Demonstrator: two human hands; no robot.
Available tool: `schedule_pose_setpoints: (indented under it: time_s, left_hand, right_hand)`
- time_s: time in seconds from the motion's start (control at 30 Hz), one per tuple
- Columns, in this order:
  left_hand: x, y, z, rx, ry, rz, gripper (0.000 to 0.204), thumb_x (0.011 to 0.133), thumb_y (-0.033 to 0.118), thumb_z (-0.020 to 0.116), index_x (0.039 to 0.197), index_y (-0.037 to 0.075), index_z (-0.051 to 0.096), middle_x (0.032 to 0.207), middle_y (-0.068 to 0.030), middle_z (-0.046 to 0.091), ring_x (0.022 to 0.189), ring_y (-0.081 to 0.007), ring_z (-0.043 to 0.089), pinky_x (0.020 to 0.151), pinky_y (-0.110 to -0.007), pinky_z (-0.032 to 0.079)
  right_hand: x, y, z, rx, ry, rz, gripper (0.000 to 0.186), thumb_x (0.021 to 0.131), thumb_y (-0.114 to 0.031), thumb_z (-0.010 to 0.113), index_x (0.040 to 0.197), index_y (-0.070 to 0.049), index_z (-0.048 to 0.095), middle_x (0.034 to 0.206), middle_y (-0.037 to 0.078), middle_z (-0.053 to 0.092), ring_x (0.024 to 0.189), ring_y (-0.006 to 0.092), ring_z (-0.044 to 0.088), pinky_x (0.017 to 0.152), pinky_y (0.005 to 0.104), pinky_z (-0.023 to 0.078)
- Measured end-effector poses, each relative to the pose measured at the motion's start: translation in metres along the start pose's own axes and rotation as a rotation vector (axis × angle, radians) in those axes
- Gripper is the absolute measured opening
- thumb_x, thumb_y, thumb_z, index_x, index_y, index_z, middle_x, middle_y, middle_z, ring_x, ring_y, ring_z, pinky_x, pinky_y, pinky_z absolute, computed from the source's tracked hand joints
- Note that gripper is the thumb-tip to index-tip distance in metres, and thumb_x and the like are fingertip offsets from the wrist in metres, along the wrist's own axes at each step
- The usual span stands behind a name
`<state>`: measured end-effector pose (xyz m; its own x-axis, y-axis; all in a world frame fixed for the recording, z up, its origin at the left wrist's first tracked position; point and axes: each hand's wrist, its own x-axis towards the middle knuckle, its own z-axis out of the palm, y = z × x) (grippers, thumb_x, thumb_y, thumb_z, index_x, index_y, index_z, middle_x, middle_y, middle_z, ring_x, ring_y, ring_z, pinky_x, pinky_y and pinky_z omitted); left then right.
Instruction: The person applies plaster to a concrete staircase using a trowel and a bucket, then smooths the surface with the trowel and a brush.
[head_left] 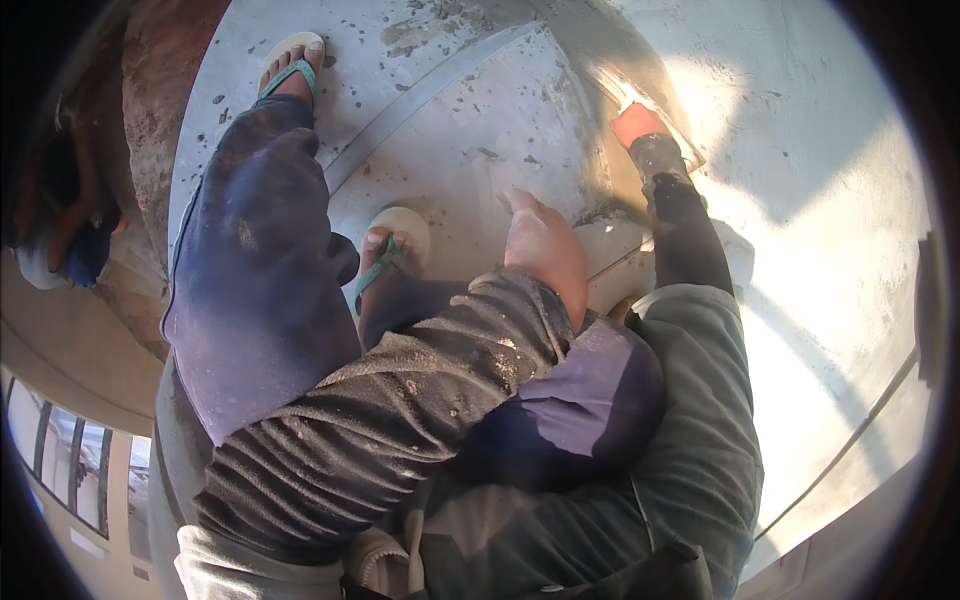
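Note:
My right hand [640,124] is closed on a flat metal trowel [690,151] at the upper right, pressed to the wet grey mortar [620,185] in the bend where the speckled pale surface [450,120] meets the sunlit wall. The trowel's handle is hidden under my fingers. My left hand [536,235] hangs near the middle with its fingers loosely apart, nothing visible in them, beside my bent knee. My feet, in teal-strapped flip-flops [305,75], stand on the pale surface, which has scattered bits of mortar on it.
A co-worker [75,200] is at the far left, beyond a rough reddish-brown edge [150,130]. A barred window [65,440] shows at the lower left. The sunlit pale wall [820,230] fills the right, with a thin dark line [860,420] low along it.

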<state>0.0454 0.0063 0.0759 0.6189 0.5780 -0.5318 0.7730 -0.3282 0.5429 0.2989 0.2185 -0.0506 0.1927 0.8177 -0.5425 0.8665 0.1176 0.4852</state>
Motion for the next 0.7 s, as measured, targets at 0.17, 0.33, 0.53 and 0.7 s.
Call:
schedule_pose_setpoints:
  time_s: [0.17, 0.33, 0.53, 0.7]
  left_hand:
    - [0.002, 0.002, 0.002, -0.013, 0.035, -0.012, 0.040, 0.084, 0.025, 0.065, 0.117, 0.004, 0.070, 0.117, -0.0165, 0.064, 0.115, -0.0333, 0.060, 0.108, -0.052, 0.034]
    - [-0.003, 0.006, 0.000, -0.002, 0.127, -0.026, 0.039, 0.085, 0.024, 0.063, 0.116, 0.002, 0.070, 0.115, -0.0178, 0.065, 0.115, -0.0338, 0.060, 0.107, -0.053, 0.034]
    - [-0.003, 0.002, 0.004, 0.022, 0.145, -0.083, 0.039, 0.089, 0.026, 0.060, 0.119, 0.004, 0.069, 0.118, -0.0174, 0.065, 0.117, -0.0340, 0.059, 0.107, -0.054, 0.034]
    - [-0.002, -0.005, -0.017, 0.008, -0.062, -0.012, 0.053, 0.097, 0.035, 0.050, 0.140, 0.005, 0.055, 0.139, -0.0224, 0.056, 0.132, -0.0406, 0.049, 0.111, -0.060, 0.027]
  right_hand:
    - [-0.032, 0.048, 0.041, -0.041, -0.061, 0.121, 0.036, 0.089, -0.026, 0.054, 0.106, -0.001, 0.073, 0.116, 0.024, 0.069, 0.110, 0.0395, 0.066, 0.094, 0.0460, 0.052]
    - [-0.054, 0.100, 0.085, -0.247, -0.080, 0.158, 0.030, 0.089, -0.018, 0.054, 0.106, -0.004, 0.075, 0.115, 0.021, 0.071, 0.109, 0.0349, 0.068, 0.090, 0.0440, 0.055]
    - [-0.047, 0.033, 0.012, -0.411, 0.036, -0.039, 0.027, 0.090, -0.017, 0.054, 0.103, -0.006, 0.076, 0.106, 0.017, 0.074, 0.101, 0.0330, 0.071, 0.084, 0.0419, 0.057]
    - [-0.016, -0.072, -0.076, -0.342, 0.190, -0.115, 0.030, 0.093, -0.021, 0.053, 0.106, -0.006, 0.074, 0.108, 0.018, 0.073, 0.102, 0.0345, 0.071, 0.084, 0.0434, 0.057]
